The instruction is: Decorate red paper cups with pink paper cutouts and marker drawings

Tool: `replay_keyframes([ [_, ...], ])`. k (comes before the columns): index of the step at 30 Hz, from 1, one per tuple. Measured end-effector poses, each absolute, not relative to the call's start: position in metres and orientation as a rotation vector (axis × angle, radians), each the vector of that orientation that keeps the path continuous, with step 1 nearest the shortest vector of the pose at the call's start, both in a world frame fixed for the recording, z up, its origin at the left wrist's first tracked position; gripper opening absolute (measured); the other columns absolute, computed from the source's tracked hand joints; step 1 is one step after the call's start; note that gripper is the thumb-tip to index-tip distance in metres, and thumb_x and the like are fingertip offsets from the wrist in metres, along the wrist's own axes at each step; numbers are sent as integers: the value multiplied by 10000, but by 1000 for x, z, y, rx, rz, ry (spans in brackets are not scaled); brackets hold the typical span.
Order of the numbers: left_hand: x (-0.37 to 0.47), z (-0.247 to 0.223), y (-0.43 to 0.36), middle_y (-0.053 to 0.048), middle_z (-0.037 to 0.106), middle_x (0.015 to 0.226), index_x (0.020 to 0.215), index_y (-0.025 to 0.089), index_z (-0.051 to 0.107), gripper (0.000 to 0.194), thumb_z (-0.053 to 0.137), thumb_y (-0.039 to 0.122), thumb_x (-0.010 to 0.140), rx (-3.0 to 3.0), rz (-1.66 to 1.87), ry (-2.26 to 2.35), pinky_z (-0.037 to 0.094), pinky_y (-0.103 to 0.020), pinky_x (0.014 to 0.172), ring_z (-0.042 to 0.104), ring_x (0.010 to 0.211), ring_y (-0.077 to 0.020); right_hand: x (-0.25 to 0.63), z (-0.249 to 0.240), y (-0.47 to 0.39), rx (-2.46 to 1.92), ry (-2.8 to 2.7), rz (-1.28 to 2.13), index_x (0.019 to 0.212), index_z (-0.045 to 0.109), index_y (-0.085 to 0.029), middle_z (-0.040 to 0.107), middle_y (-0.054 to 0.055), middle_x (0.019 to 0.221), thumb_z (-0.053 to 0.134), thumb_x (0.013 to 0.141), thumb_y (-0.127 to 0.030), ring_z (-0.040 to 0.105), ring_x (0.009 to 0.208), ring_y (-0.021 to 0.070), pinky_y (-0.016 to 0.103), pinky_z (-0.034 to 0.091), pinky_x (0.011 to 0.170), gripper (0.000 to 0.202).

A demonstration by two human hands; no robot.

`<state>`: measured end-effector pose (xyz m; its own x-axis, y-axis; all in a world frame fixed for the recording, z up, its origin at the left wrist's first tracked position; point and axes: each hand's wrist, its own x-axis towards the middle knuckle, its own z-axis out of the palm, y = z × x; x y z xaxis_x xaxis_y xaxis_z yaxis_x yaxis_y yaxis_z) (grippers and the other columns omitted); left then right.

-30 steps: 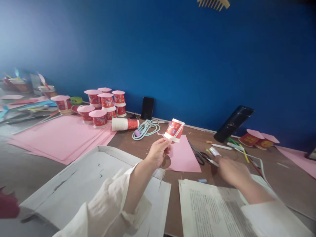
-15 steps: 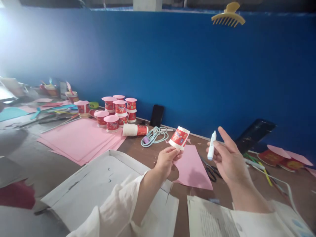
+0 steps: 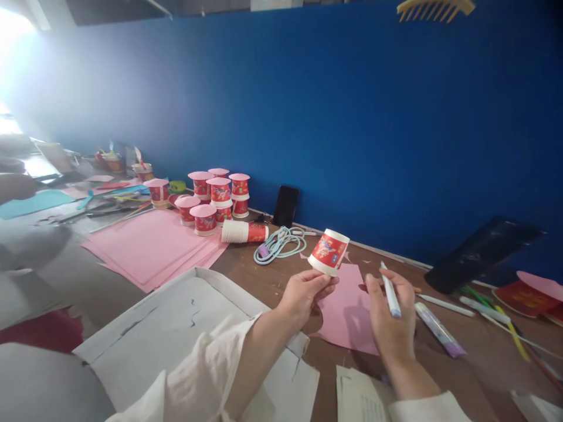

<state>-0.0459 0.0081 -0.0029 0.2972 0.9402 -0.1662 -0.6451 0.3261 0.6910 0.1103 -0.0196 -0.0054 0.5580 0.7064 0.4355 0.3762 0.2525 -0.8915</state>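
Observation:
My left hand (image 3: 305, 296) grips a red-and-white paper cup (image 3: 329, 253) by its rim, which points down, so the cup is upside down and slightly tilted. A slim white pen (image 3: 389, 290) with a pale blue end slants between the fingers of my right hand (image 3: 394, 316), its narrow tip up. The pen and cup are apart. Below both hands lies a cut sheet of pink paper (image 3: 345, 319), partly covered by my right hand.
Several red cups with pink paper discs (image 3: 205, 218) stand left of a nested cup stack (image 3: 244, 231) on its side. Around them are pink sheets (image 3: 149, 246), a coiled cable (image 3: 281, 245), a phone (image 3: 285, 205), a glue tube (image 3: 440, 330) and a white box lid (image 3: 176, 328).
My right hand has come down and its raised index finger has folded onto the pen, which now leans the other way. The cup stays in my left hand. The view has shifted.

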Motion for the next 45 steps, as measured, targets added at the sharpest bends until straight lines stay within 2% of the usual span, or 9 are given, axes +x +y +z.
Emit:
replay_keyframes([
  [5,-43,-1,4,-129,748,924,810,127,772,282,849,330,630,686,1125,677,505,-305,904,680,908,-190,102,-2,-20,-1147,-885,557,1120,578,-232,709,48,953,610,884,-473,691,848,193,379,546,788,339],
  [10,-38,-2,-4,-88,745,923,809,168,789,185,789,305,685,1024,1196,820,491,-331,865,655,922,-226,85,3,-23,-974,-854,707,1133,544,-267,701,43,1144,759,780,-377,656,1072,187,364,509,920,427],
  [14,-35,-3,-14,-60,743,959,814,223,796,128,671,229,787,1309,1227,811,476,-320,882,651,929,-221,72,6,-27,-990,-853,742,1085,547,-244,718,29,1006,827,693,-357,680,938,193,347,539,840,495],
  [17,-35,1,-21,-68,729,1004,838,235,800,149,656,223,803,1402,1191,769,471,-304,879,647,936,-215,72,5,-28,-1014,-834,793,1083,570,-247,708,19,972,790,738,-383,678,887,196,337,547,798,431],
  [24,-43,11,-15,-88,704,967,1018,146,750,328,744,353,764,789,877,495,481,-233,721,588,750,-116,95,8,-23,-807,-658,1189,997,672,-251,724,17,865,593,854,-534,680,743,207,351,555,692,326],
  [27,-40,17,-12,-88,684,908,912,109,722,304,704,392,802,390,827,360,502,-206,674,597,721,-100,97,10,-23,-765,-640,1203,1009,694,-232,731,16,852,609,848,-509,666,690,180,327,545,676,332],
  [32,-26,27,-13,-27,567,605,735,71,642,138,598,125,855,145,871,399,465,-129,534,548,548,-52,94,8,-23,-748,-705,1218,1109,672,-249,730,34,1014,575,859,-570,690,873,212,340,560,727,418],
  [39,-22,5,-1,-103,717,802,879,48,688,113,587,96,865,240,1079,438,565,-194,770,691,740,-116,110,-10,-7,-763,-637,1044,1136,584,-310,687,34,1202,759,765,-465,639,1128,203,367,532,897,439],
  [45,-20,0,-6,-133,743,920,921,46,715,136,630,111,838,351,1013,426,527,-260,930,707,866,-156,104,-13,-7,-833,-687,974,1191,559,-284,701,34,1119,801,738,-373,692,969,202,362,563,808,521],
])
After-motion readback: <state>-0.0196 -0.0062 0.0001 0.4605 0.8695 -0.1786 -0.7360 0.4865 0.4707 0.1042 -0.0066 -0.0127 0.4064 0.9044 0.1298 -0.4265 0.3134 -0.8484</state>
